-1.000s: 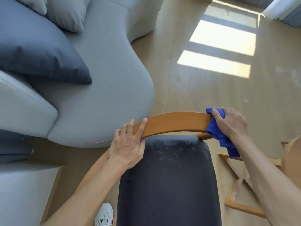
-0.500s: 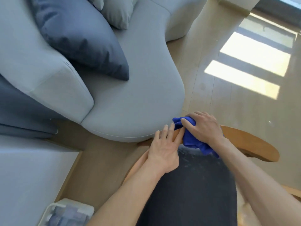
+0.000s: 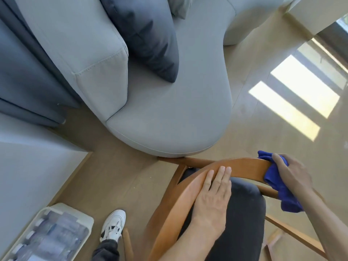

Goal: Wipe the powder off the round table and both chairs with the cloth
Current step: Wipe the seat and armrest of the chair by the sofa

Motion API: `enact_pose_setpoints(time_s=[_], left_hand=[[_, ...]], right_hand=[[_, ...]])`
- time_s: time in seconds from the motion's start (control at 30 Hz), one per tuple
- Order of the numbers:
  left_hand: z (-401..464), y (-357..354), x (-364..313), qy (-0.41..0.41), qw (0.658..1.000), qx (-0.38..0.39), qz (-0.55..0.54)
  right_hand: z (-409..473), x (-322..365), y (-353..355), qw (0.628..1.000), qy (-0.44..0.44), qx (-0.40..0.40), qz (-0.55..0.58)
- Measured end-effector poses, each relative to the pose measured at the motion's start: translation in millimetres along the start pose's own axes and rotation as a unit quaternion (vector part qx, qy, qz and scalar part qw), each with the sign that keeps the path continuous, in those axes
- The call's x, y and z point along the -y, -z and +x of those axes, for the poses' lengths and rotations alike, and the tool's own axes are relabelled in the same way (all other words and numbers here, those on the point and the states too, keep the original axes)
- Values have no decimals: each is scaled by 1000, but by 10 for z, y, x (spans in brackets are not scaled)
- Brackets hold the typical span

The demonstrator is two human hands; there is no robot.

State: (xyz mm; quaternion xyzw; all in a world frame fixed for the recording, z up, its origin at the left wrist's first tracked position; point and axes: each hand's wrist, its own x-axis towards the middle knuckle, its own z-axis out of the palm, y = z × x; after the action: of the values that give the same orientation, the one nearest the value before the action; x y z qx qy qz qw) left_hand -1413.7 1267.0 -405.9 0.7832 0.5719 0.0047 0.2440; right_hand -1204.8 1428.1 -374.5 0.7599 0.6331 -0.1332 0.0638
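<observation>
A wooden chair with a curved backrest rail [image 3: 243, 166] and a dark fabric seat [image 3: 243, 223] stands below me. My left hand [image 3: 212, 196] lies flat on the left part of the rail, fingers straight and together. My right hand [image 3: 290, 172] grips a bunched blue cloth [image 3: 276, 183] against the right end of the rail; a tail of cloth hangs down below the hand. The round table and the other chair are out of view.
A light grey sofa [image 3: 169, 113] with a dark cushion [image 3: 150, 40] sits just beyond the chair. A pack of water bottles [image 3: 47, 240] lies at the lower left by my white shoe [image 3: 113, 227]. Dark curtains [image 3: 22, 76] hang at the left.
My right hand has slid the cloth along the rail from beside my left hand out to its right end. My view has tilted and shifted. The left hand stays on the rail.
</observation>
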Motion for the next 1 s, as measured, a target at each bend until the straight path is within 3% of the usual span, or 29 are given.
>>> enact_pose_setpoints(time_s=[0.2, 0.33, 0.6, 1.0], left_hand=[[1, 120, 21, -5, 1000, 4, 11], [-61, 236, 112, -6, 1000, -11, 21], [-561, 294, 206, 31, 998, -47, 31], [-1088, 219, 205, 69, 983, -168, -18]], right_hand=[[-114, 622, -152, 990, 133, 17, -43], [-305, 1034, -282, 966, 246, 34, -78], [-677, 1474, -414, 913, 369, 99, -145], [-988, 1725, -411, 888, 406, 177, -121]])
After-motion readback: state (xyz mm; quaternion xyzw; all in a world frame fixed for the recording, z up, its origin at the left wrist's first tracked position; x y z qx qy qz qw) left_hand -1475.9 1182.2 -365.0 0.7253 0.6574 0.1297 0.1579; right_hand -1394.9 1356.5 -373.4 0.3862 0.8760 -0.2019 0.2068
